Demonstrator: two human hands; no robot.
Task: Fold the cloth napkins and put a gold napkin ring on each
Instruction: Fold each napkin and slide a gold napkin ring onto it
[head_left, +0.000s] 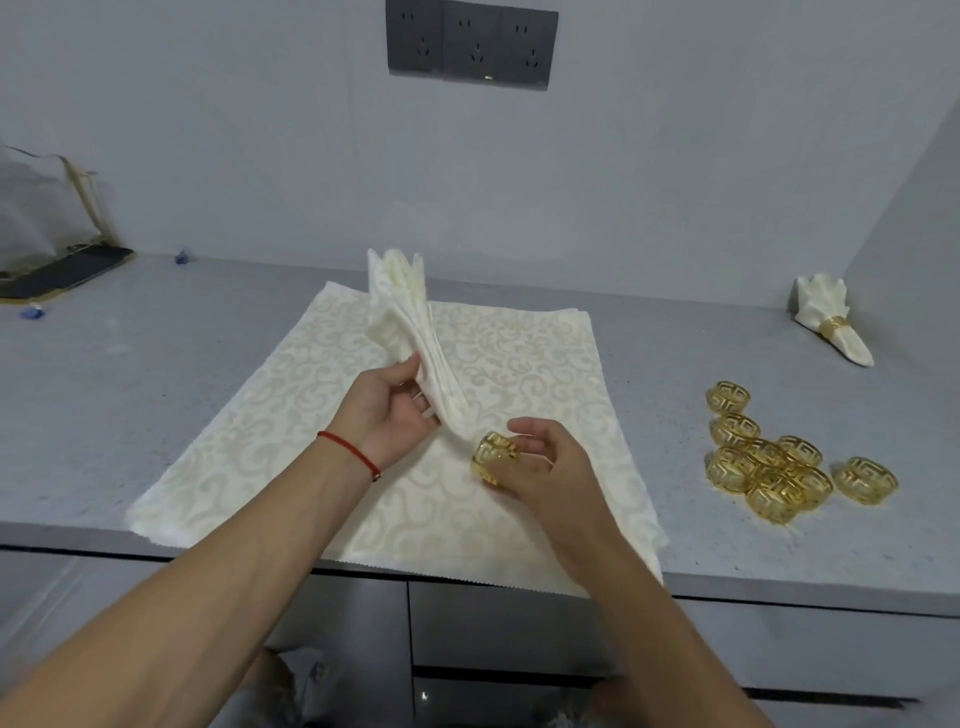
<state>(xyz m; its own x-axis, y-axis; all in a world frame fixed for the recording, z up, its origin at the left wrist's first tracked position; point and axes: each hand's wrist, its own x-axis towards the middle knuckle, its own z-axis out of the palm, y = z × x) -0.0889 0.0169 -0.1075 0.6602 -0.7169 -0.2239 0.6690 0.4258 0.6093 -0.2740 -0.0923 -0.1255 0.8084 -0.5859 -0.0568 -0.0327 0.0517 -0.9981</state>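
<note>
Right hand (540, 462) fingers pinch a gold ring (493, 457) at the napkin (415, 332) tip; left hand (387, 405) grips the pleated napkin just above. If the left grip loosens, pleats may splay and jam the ring.

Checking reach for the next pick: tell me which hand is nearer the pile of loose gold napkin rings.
Right. The right hand, holding a gold ring, is nearer the pile of gold rings; the left hand grips the folded napkin farther away.
</note>
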